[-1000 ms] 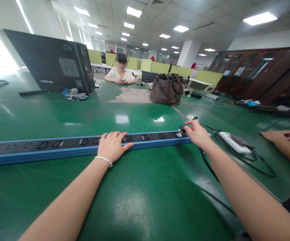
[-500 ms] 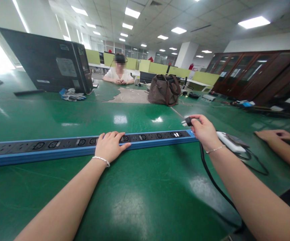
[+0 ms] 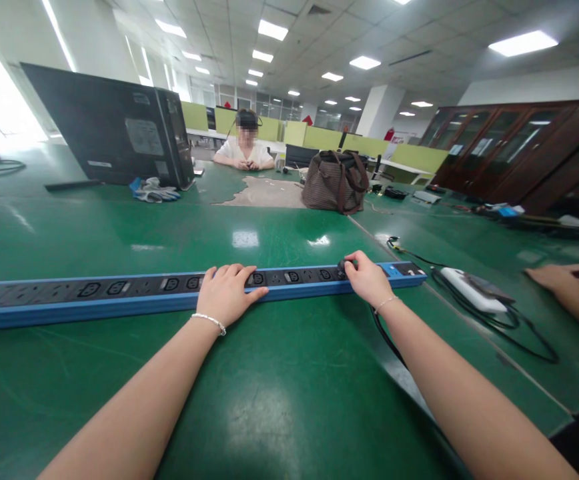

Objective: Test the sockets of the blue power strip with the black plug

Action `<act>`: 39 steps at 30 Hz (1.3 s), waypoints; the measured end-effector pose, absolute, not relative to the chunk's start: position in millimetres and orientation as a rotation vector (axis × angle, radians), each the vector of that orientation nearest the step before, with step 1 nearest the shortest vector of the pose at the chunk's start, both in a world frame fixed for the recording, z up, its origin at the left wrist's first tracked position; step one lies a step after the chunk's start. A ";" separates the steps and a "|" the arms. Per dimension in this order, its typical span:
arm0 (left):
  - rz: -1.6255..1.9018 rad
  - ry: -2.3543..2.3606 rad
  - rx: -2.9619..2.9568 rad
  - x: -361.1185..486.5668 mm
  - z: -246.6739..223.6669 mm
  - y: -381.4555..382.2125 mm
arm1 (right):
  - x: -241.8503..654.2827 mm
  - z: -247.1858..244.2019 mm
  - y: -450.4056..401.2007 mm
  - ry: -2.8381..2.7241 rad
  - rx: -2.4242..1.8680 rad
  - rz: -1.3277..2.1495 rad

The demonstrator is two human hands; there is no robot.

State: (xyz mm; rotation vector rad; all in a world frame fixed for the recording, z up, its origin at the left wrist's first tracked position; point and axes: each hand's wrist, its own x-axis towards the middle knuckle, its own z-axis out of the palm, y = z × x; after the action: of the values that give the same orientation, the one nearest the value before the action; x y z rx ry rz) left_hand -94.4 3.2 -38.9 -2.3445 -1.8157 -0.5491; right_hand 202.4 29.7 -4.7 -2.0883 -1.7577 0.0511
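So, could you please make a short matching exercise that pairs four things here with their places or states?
Things:
1. Left hand
2. Plug
3. Bag
4. Gloves

Places or states:
A. Lying next to the big black case
B. Held in the fingers of the right hand
C. Brown, standing on the green table
D. Resting on the blue power strip

Right pairs: 1-D, 2-B, 3-C, 4-A
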 end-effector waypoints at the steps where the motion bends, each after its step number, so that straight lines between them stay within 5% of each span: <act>1: -0.544 -1.823 -2.343 -94.2 -38.5 3.0 | 201.3 -3.6 28.7 -1.770 -2.101 0.037; 39: -0.515 -1.858 -2.345 -93.4 -36.3 1.7 | 188.3 -2.4 21.5 -1.965 -2.253 -0.085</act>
State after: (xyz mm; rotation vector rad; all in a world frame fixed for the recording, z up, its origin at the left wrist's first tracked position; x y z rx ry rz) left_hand -93.4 1.7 -36.3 -2.3451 -1.8577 -0.5153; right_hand 188.3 21.5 -2.4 -2.2534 -1.9647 -0.0845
